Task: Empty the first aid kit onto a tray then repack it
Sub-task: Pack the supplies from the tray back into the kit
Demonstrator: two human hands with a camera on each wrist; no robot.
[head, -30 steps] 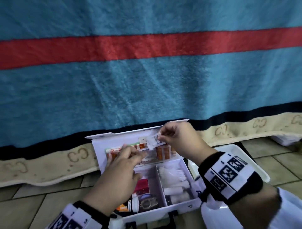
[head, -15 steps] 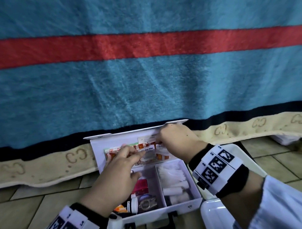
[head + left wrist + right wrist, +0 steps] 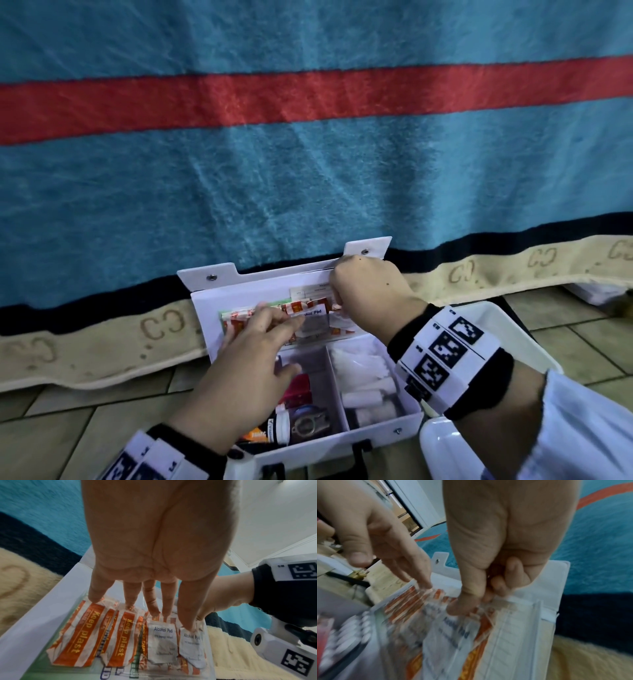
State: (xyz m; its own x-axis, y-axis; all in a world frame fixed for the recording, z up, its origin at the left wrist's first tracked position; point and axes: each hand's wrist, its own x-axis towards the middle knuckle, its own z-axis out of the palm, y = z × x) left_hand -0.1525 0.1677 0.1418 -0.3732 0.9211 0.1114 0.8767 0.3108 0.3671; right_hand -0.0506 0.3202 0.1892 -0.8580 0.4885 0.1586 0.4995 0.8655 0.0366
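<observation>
The first aid kit (image 3: 373,423) is lying open on the tiled floor (image 3: 68,428) at about 6 o'clock in the head view, its lid (image 3: 246,291) leaning back against a blue blanket (image 3: 308,188) with a red stripe. The left hand (image 3: 250,373) is reaching into the lid with straight fingers (image 3: 130,595), its grip open, fingertips pressing on the orange plaster packets (image 3: 89,635) and two alcohol pads (image 3: 162,641) tucked in the lid's clear pocket. The right hand (image 3: 370,291), at 1 o'clock from the left, is curling its fingers in a closed grip, pinching the pocket's top edge (image 3: 510,599) beside the alcohol pads. A white tray (image 3: 507,318) is sitting at 3 o'clock of the kit, just beside it. White rolls (image 3: 363,397) are lying in the kit's right compartment.
</observation>
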